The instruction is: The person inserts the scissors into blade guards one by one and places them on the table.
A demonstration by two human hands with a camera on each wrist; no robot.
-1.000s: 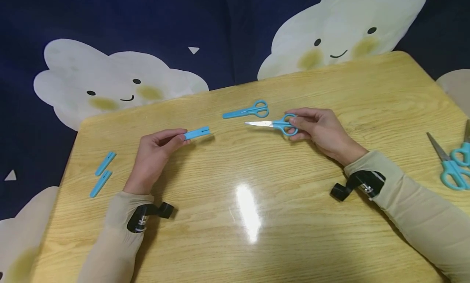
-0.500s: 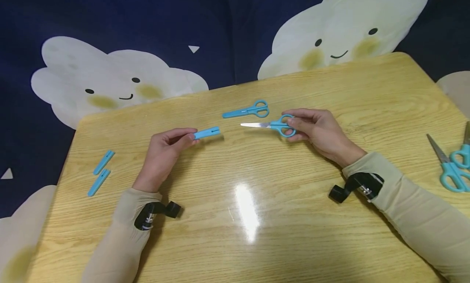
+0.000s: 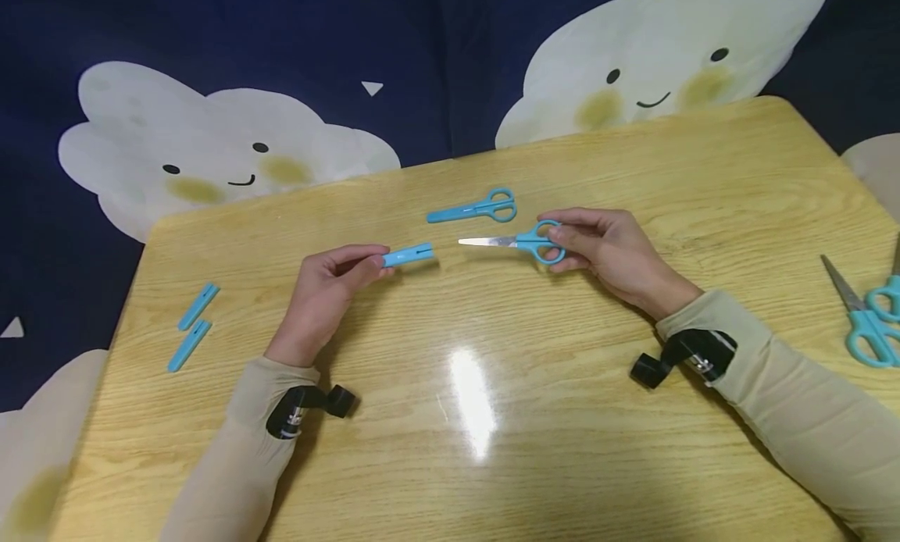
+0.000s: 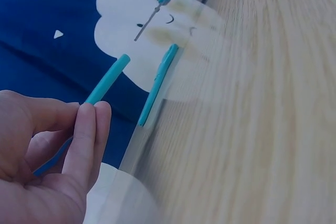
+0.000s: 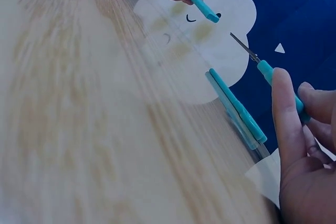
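My left hand (image 3: 329, 292) pinches a blue scissors cover (image 3: 409, 254) between thumb and fingers, its slotted open end facing right. Opposite it, my right hand (image 3: 606, 249) holds a pair of blue-handled scissors (image 3: 526, 242) by the finger loops. Their blades are together and point left at the cover's mouth, with a short gap between tip and cover. Both things are held above the table, as the left wrist view shows with the cover (image 4: 109, 78) raised. Just behind them lies another pair of scissors (image 3: 473, 209) with its blades inside a blue cover.
Two more blue covers (image 3: 198, 306) lie side by side at the left of the wooden table (image 3: 534, 440). Uncovered scissors (image 3: 868, 323) lie at the right edge, partly out of frame. A dark cloth with white clouds (image 3: 239, 136) hangs behind the table.
My left hand has moved right with the cover, narrowing the gap to the blades. The right hand with the scissors has shifted slightly left.
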